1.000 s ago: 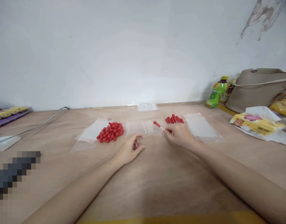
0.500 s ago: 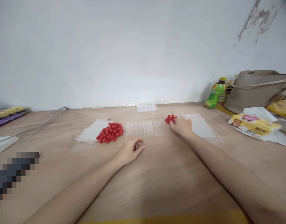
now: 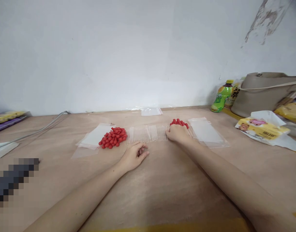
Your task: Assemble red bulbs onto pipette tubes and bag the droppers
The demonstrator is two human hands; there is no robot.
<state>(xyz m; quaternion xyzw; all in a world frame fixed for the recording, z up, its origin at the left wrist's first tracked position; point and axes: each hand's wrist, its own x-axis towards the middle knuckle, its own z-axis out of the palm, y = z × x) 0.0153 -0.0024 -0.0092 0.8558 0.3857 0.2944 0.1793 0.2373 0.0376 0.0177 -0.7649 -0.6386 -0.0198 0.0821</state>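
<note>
In the middle of the table lies a row of clear thin tubes (image 3: 146, 133). To its left, a pile of red rubber bulbs (image 3: 113, 138) rests partly on clear plastic bags (image 3: 87, 141). My left hand (image 3: 135, 155) lies on the tabletop just in front of the row, fingers loosely curled, thumb apart, holding nothing. At the row's right end is my right hand (image 3: 178, 133), its fingers closed and the fingertips against the last tubes. What it pinches, if anything, is hidden. Behind that hand sits a smaller group of red-bulbed droppers (image 3: 179, 122), partly covered by it.
Flat plastic bags (image 3: 206, 130) lie right of my right hand, and a small bag (image 3: 151, 111) lies by the wall. Farther right are a green bottle (image 3: 221, 97), a grey bag (image 3: 256, 93) and a tissue pack (image 3: 264, 129). A grey cable (image 3: 48, 124) crosses the left side.
My right hand has moved left and slightly nearer, from the red-bulbed droppers to the right end of the tube row. More red bulbs show behind it. My left hand has stayed put.
</note>
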